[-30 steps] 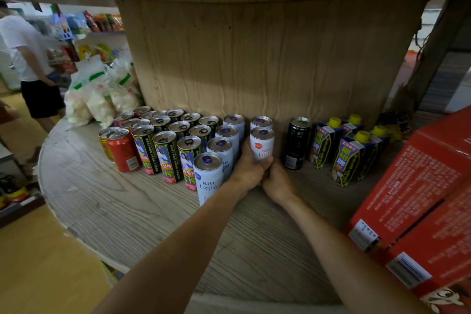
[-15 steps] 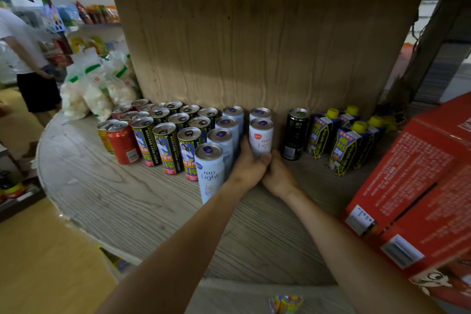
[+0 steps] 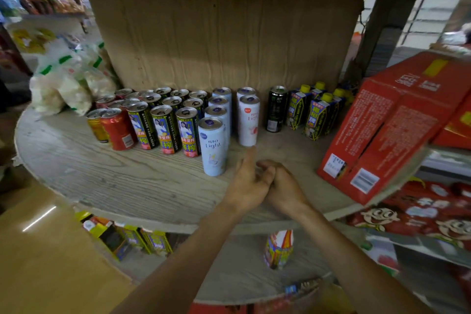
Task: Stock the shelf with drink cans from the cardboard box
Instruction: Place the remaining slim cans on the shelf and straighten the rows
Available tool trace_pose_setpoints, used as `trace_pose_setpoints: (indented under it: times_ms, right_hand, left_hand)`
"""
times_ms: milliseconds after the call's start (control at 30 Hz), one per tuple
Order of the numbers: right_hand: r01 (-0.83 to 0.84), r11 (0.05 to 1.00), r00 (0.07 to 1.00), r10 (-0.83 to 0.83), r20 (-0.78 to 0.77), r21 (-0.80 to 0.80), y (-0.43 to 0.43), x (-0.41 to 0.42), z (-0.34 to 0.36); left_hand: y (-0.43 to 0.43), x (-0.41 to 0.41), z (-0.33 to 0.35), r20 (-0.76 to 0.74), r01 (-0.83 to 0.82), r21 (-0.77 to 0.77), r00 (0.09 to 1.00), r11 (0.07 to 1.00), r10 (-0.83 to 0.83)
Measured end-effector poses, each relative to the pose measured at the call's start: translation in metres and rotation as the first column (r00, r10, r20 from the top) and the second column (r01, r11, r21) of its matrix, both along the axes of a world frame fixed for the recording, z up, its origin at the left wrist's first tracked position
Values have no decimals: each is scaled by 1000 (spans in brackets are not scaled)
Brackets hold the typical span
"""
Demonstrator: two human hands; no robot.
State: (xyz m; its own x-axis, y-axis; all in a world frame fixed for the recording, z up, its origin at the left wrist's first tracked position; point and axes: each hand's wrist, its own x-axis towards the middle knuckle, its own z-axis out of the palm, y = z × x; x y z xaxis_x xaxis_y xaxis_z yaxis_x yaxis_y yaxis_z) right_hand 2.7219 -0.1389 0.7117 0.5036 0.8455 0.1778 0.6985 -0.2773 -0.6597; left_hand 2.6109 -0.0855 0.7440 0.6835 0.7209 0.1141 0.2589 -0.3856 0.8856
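On the round wooden shelf (image 3: 107, 181) stand rows of drink cans. A white can with a pink label (image 3: 248, 120) stands upright at the front of its row, free of both hands. Left of it is a pale blue "Rio Light" can (image 3: 213, 146). My left hand (image 3: 248, 181) and my right hand (image 3: 283, 185) are side by side above the shelf, just in front of the white can, holding nothing. The left fingers are fairly straight; the right fingers are loosely curled. No cardboard box of cans is in view.
Black-and-yellow cans (image 3: 164, 129) and red cans (image 3: 118, 129) fill the left. A black can (image 3: 276, 108) and yellow-capped cartons (image 3: 317, 117) stand right. A red carton (image 3: 390, 125) leans at the shelf's right edge. White bags (image 3: 66, 84) lie far left. Brown cardboard (image 3: 224, 28) backs the shelf.
Both hands have let go of the white can with the pink label and drawn back towards me. The can stays upright in its row.
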Motion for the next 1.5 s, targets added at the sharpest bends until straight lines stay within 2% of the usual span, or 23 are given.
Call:
trace_pose_setpoints:
  times_ms: [233, 400, 500, 600, 700, 800, 933, 1100, 1333, 1500]
  right_hand:
    - [116, 989, 993, -116, 1, 89, -66, -70, -3]
    - [75, 996, 991, -70, -111, 42, -107, -116, -27]
    - [83, 996, 988, -87, -126, -29, -127, -133, -47]
    - [70, 986, 985, -92, -148, -150, -142, -139, -82]
    - [26, 970, 977, -76, -199, -242, -153, -141, -125]
    - [-14, 963, 966, -57, -253, -269, -169, -143, -165]
    - [-34, 948, 934, -83, -349, -316, -188, -136, -232]
    - [-36, 918, 914, -129, -383, -395, -210, -127, -329]
    - [-44, 868, 876, -204, -436, -495, -226, -117, -529]
    - [-29, 836, 865, -253, -433, -547, -223, -102, -653]
  left_hand:
    - [-34, -63, -23, 32, 63, -9, 998, 998, -63]
    - [-68, -98, -48, 76, 97, 72, 992, 993, -102]
    - [-88, -117, -64, 95, 117, 85, 988, 990, -125]
    - [-101, -130, -95, 7, 136, 65, 991, 989, -137]
    - [-110, -138, -134, -110, 122, -33, 986, 992, -124]
    - [-120, -141, -177, -224, 117, -134, 964, 984, -145]
    - [-136, -133, -239, -253, 79, -159, 960, 984, -118]
    - [-158, -115, -341, -354, 86, -253, 919, 964, -175]
    - [-176, -106, -539, -417, 27, -401, 884, 916, -209]
    - [-162, -94, -666, -447, 12, -412, 869, 911, -213]
